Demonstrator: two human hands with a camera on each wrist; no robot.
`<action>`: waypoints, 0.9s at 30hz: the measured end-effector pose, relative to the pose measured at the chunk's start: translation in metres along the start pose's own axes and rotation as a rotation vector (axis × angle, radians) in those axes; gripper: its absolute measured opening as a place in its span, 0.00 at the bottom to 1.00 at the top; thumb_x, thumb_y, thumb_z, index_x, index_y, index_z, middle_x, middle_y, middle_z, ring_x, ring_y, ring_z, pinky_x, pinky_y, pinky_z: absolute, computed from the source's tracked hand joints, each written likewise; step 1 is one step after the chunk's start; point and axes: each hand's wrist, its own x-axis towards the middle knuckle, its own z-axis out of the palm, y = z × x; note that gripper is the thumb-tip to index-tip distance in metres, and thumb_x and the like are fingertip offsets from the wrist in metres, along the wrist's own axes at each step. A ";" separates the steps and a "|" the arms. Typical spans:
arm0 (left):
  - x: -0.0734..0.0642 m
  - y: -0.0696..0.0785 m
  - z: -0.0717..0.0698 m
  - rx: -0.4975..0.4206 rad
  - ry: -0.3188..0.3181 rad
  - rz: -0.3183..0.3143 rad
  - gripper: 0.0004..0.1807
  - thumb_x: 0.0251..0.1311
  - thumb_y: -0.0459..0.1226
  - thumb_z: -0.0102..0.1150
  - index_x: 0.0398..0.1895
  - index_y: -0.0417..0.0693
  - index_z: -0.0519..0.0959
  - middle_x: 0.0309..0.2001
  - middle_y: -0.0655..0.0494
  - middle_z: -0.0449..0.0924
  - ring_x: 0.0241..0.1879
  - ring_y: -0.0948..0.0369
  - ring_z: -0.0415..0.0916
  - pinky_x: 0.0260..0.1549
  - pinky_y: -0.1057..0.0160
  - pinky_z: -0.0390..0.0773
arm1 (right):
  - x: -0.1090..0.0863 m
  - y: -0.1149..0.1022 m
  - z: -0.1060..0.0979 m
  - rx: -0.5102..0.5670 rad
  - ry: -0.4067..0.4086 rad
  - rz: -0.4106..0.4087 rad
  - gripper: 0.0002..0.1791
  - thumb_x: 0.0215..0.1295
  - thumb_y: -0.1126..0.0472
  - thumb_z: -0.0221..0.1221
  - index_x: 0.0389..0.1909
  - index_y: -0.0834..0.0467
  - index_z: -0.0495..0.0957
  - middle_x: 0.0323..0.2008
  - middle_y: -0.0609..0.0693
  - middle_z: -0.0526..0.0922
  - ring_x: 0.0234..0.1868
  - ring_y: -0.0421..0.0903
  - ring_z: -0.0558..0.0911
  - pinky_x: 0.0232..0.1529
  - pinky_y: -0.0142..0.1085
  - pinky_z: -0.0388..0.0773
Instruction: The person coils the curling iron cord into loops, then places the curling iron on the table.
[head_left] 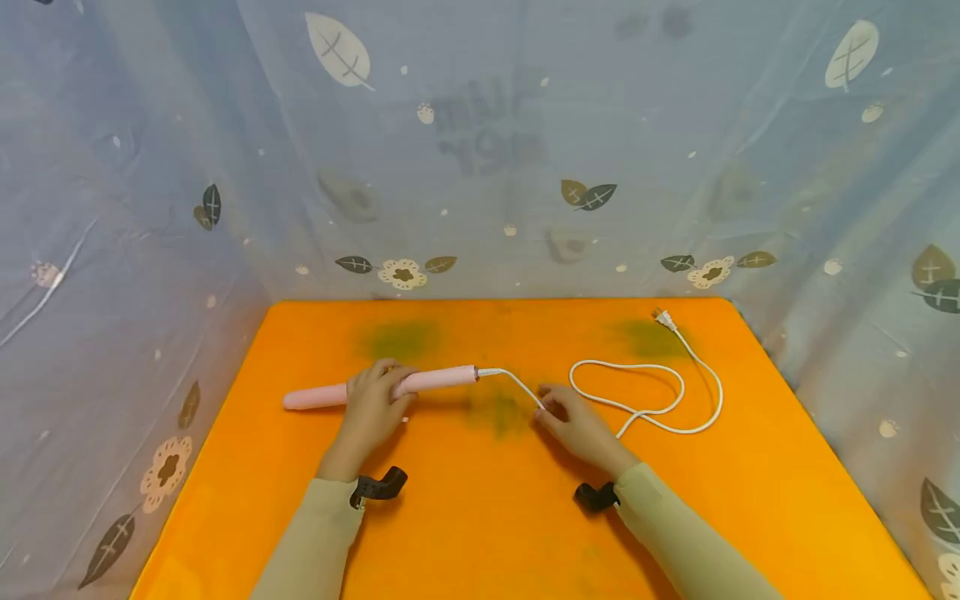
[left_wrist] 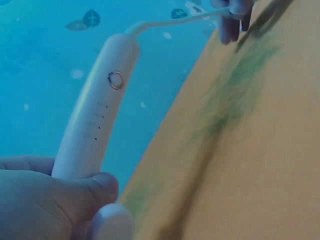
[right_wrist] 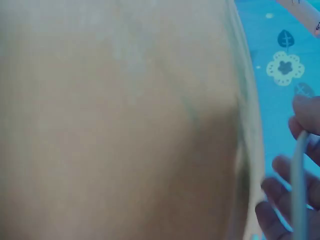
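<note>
A pink curling iron (head_left: 444, 378) lies crosswise in the grip of my left hand (head_left: 371, 407), its rounded tip to the left and its cord end to the right. In the left wrist view, the handle has a round ringed button (left_wrist: 115, 80) and a row of small dots; a pale rounded tab (left_wrist: 114, 222) juts out beside the thumb. My right hand (head_left: 577, 427) pinches the white cord (head_left: 517, 382) a short way from the handle. In the right wrist view the cord runs past the other, loosely spread fingers (right_wrist: 275, 192).
The rest of the cord loops over the orange tabletop (head_left: 480, 517) at the right, ending in a two-pin plug (head_left: 664, 318) near the back edge. A patterned grey-blue curtain (head_left: 480, 208) hangs behind and at both sides. Each wrist wears a black mount (head_left: 382, 483).
</note>
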 end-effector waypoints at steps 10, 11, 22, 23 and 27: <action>0.011 0.007 -0.005 0.009 0.056 0.035 0.23 0.56 0.39 0.69 0.57 0.51 0.80 0.55 0.49 0.73 0.50 0.45 0.68 0.52 0.45 0.57 | -0.022 -0.020 0.009 -0.379 0.169 -0.130 0.06 0.68 0.59 0.59 0.43 0.55 0.78 0.25 0.42 0.77 0.18 0.36 0.69 0.22 0.33 0.69; 0.012 0.007 -0.005 0.012 0.054 0.037 0.23 0.57 0.39 0.69 0.57 0.51 0.80 0.55 0.48 0.73 0.50 0.45 0.68 0.52 0.45 0.57 | -0.024 -0.023 0.012 -0.432 0.182 -0.179 0.05 0.68 0.60 0.59 0.41 0.55 0.77 0.23 0.42 0.76 0.17 0.36 0.67 0.20 0.31 0.68; 0.017 0.017 0.015 0.094 -0.011 0.044 0.22 0.59 0.39 0.67 0.58 0.51 0.79 0.55 0.48 0.72 0.52 0.45 0.68 0.52 0.42 0.59 | -0.016 -0.063 0.040 -0.748 0.152 -0.492 0.14 0.65 0.60 0.62 0.27 0.55 0.66 0.15 0.43 0.60 0.14 0.39 0.66 0.13 0.32 0.65; 0.017 0.018 0.018 0.099 -0.017 0.050 0.22 0.59 0.39 0.68 0.58 0.51 0.80 0.55 0.48 0.72 0.51 0.45 0.68 0.52 0.42 0.59 | -0.014 -0.066 0.041 -0.755 0.142 -0.502 0.13 0.65 0.60 0.62 0.28 0.55 0.66 0.15 0.43 0.60 0.14 0.39 0.65 0.13 0.33 0.65; 0.013 0.022 0.027 0.124 -0.046 0.091 0.21 0.59 0.39 0.68 0.56 0.51 0.80 0.55 0.47 0.72 0.51 0.45 0.68 0.53 0.43 0.60 | -0.008 -0.073 0.040 -0.803 0.101 -0.500 0.11 0.68 0.61 0.58 0.28 0.53 0.67 0.15 0.42 0.60 0.13 0.39 0.64 0.11 0.33 0.63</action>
